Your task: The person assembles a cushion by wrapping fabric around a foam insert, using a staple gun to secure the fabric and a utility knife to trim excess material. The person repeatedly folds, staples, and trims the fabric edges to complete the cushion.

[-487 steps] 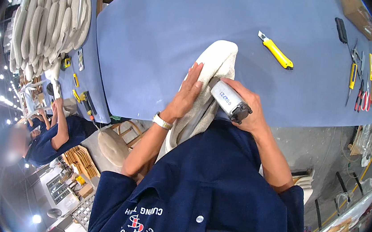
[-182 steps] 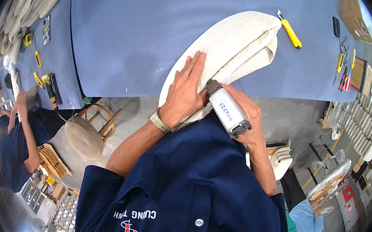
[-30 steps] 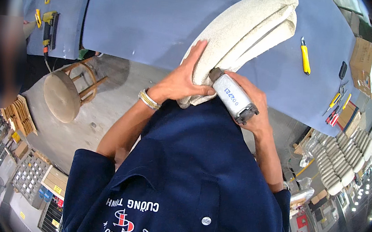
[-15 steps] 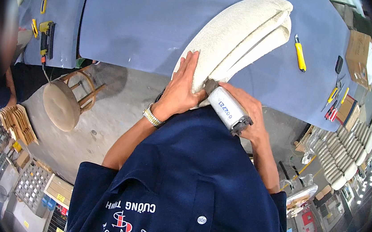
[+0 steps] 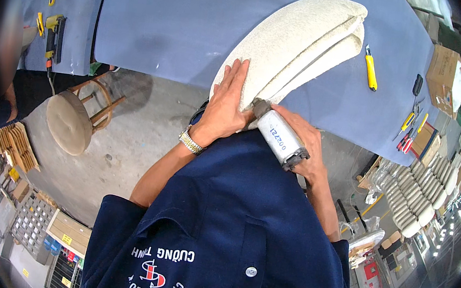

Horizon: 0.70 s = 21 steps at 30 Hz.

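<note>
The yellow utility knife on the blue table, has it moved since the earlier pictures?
Cannot tell: the yellow utility knife lies on the blue table beside the cream cushion; the camera itself moved.

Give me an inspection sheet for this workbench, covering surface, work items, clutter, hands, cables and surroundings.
Surface: blue-covered table, mostly bare in the middle.
Job's things: cream upholstered cushion lying across the table's near edge; grey cylindrical power tool with its tip at the cushion's edge.
Clutter: yellow utility knife right of the cushion; hand tools at the far right; yellow staple gun on the left table.
Hands: left hand flat on the cushion; right hand gripping the tool.
Cables: a thin cord below the staple gun.
Surroundings: round stool, cardboard box, stacked cushions.
</note>
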Tool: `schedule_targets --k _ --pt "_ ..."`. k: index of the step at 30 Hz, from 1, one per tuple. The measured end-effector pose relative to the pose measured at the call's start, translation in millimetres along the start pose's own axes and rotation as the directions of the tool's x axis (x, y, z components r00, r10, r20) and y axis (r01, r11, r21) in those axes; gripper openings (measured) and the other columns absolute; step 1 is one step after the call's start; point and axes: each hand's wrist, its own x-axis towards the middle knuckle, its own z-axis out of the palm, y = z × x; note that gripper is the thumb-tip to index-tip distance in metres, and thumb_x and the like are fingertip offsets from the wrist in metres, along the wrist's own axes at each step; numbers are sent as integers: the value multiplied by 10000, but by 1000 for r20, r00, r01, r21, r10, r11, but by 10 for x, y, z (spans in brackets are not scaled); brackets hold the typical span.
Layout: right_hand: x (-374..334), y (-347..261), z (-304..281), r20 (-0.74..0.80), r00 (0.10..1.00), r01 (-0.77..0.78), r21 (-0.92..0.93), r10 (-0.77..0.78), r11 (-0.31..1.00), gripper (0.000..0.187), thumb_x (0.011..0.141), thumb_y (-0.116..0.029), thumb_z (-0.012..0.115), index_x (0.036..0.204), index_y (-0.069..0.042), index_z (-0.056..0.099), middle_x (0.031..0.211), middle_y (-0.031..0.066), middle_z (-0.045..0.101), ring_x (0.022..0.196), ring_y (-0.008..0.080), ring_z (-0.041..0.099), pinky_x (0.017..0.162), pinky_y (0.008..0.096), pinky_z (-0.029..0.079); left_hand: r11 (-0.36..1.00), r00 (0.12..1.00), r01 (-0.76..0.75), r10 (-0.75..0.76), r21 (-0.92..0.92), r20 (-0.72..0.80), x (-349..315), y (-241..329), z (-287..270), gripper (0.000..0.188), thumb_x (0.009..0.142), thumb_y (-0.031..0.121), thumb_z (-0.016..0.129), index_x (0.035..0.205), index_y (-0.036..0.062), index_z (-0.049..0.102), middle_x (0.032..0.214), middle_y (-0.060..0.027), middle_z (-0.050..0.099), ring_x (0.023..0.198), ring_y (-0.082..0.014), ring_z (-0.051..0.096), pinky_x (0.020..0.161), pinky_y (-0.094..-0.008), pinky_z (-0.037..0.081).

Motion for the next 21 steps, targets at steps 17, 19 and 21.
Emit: schedule_targets --k 17,19,21 --pt "205 -58 177 -70 990 122 -3 -121 993 672 711 -109 801 1361 -56 638 1282 189 702 1119 380 704 997 417 542 956 989 -15 57 -293 138 -134 -409 -201 1244 778 340 888 1671 97 57 1690 -324 125 1578 -471 108 1277 -501 193" --pt "172 -35 220 -99 987 130 16 -128 991 670 711 -116 799 1357 -37 640 1262 202 707 1103 387 706 991 416 541 981 999 -19 28 -195 43 -219 -391 -80 1181 829 336 848 1662 60 57 1683 -325 152 1563 -494 150 1278 -503 201" --pt "140 -7 241 -117 984 137 -2 -136 991 666 715 -129 795 1355 -26 642 1246 212 711 1088 392 709 986 414 540 991 997 -82 83 -108 4 -239 -360 -66 1140 850 312 822 1660 55 62 1677 -332 161 1553 -509 164 1277 -512 206"
